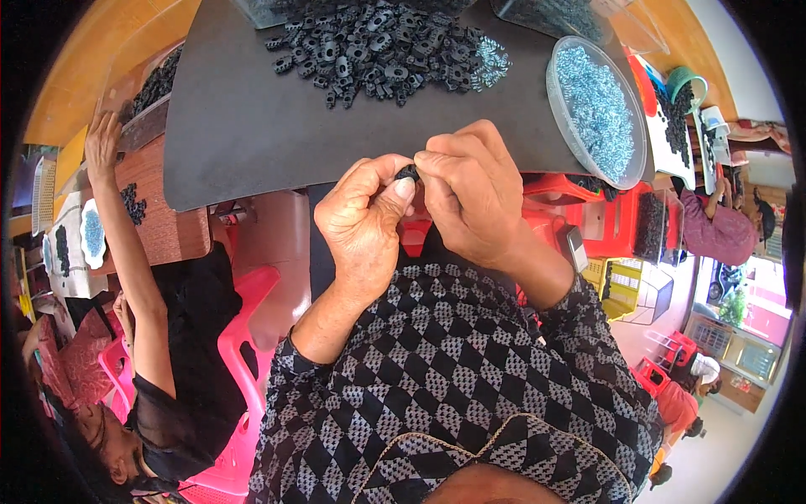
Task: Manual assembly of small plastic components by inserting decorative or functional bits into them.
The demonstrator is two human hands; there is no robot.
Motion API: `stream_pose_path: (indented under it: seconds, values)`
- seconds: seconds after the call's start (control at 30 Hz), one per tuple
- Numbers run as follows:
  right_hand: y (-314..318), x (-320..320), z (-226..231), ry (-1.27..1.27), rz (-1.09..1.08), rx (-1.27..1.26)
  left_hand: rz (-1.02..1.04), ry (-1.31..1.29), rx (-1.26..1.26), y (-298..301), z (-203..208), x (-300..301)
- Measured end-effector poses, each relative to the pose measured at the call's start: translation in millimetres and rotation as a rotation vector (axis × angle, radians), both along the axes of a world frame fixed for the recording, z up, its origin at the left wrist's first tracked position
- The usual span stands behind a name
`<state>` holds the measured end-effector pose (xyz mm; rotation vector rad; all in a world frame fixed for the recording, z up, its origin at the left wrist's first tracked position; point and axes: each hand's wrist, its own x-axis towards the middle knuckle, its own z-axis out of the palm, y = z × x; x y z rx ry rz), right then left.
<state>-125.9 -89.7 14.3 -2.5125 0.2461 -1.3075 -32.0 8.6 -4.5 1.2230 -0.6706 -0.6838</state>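
Note:
Above the table's near edge, my left hand (pixel 369 206) pinches a small black plastic part (pixel 408 173) between thumb and forefinger. My right hand (pixel 474 191) is closed right beside it, thumb and forefinger pressed together at the part's edge. Whatever those right fingertips hold is hidden. Beyond my hands lies a heap of black plastic pieces (pixel 369 55) with oval holes. Touching the heap's right side is a small pile of tiny, shiny pieces that look like coil springs (pixel 489 65). More of them fill a round clear tub (pixel 554 84) at the right.
The dark tabletop (pixel 243 126) ends just past my hands. Clear containers (pixel 550 21) stand at its far side. At left, a co-worker's arm (pixel 130 244) reaches over a brown table (pixel 172 218). Red plastic seats (pixel 588 218) and a yellow crate (pixel 617 286) are at right.

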Motion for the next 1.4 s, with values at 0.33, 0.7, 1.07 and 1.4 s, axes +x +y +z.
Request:
stream_pose_path:
  seconds: [0.33, 0.7, 1.07, 1.4]
  values:
    - [-4.2, -0.4, -6.0, -0.015, 0.036, 0.039, -0.031, 0.115, 0.011, -2.6, -2.7, 1.1]
    - [1.7, -3.2, -2.5, -0.048, 0.01, 0.164, -0.056, 0.081, -0.069, -1.3, -2.5, 3.6]
    - [8.4, -8.4, 16.4, -0.167, 0.045, 0.55, -0.273, 0.514, -0.238, -5.9, 5.2, 8.4]
    - [6.0, -4.5, 16.7, -0.091, -0.03, 0.293, -0.235, 0.503, -0.243, -6.6, 0.4, 7.5]
